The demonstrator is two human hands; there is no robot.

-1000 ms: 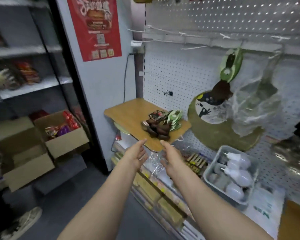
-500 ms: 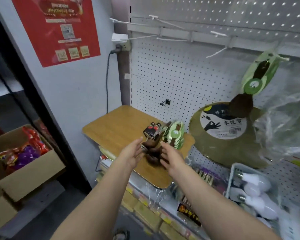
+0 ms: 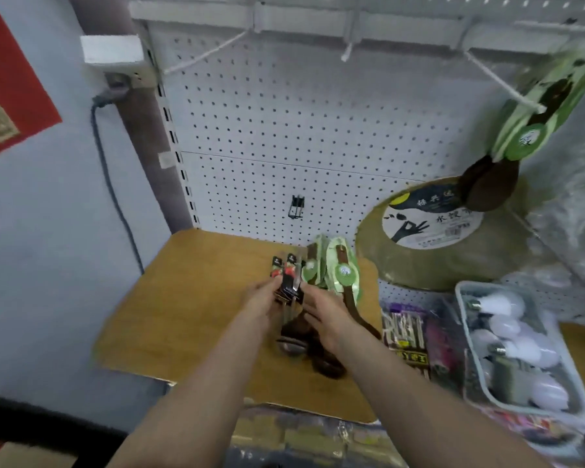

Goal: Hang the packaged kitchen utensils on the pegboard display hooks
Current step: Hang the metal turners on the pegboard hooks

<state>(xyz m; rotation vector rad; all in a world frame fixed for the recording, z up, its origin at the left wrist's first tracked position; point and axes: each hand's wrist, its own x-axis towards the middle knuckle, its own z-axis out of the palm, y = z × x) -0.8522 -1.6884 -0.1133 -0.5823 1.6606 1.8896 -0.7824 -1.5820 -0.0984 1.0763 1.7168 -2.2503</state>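
A pile of packaged utensils lies on a wooden board [image 3: 190, 319] under the white pegboard [image 3: 284, 130]. My left hand [image 3: 262, 300] pinches the black-and-red card of a metal ladle pack [image 3: 289, 282], lifting its top end. My right hand [image 3: 321, 319] rests on the dark wooden spoons [image 3: 328, 364] just right of it, fingers loosely bent. Green-carded wooden spoons [image 3: 343, 275] lie at the pile's far side. One green-carded spoon [image 3: 534, 123] hangs from a hook at upper right. Bare white hooks [image 3: 203, 57] stick out of the rail above.
A round bamboo tray [image 3: 453, 261] leans against the pegboard to the right. A clear bin of light bulbs [image 3: 520, 349] sits at right, with packaged goods [image 3: 409, 332] beside it. A power strip [image 3: 115, 59] and cable hang at upper left. A small black clip [image 3: 297, 207] is on the pegboard.
I have stepped closer to the board. Both hands reached the pile, and my left hand has taken hold of the ladle pack's card and raised it.
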